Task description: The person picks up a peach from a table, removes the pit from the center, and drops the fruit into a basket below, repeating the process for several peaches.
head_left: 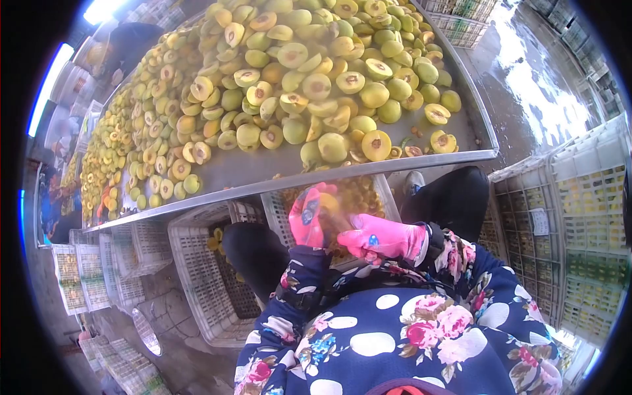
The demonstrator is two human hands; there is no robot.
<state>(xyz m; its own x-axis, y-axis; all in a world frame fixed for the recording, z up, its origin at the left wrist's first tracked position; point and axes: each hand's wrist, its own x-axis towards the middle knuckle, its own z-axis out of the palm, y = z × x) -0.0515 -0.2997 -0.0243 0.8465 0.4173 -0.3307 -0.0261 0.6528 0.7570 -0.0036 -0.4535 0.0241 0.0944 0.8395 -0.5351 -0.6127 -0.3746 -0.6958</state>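
Observation:
Both hands wear pink gloves and are close together over a white crate [388, 197] between the knees. My left hand [308, 214] is curled around a yellow fruit piece [331, 203], which is blurred. My right hand [385, 238] is closed just right of it, fingers pressed together; what it holds, if anything, is too blurred to make out. Small yellow-brown pieces lie in the crate beneath. Beyond the hands, a metal table [263, 172] carries a large heap of green-yellow fruit [316, 85], many halved with brown centres.
An open white crate [197, 276] with a few fruit pieces stands left of the knees. Stacked crates [573, 217] filled with fruit rise at the right, and more crates [99, 270] stand at the far left. The table's metal edge runs just beyond the hands.

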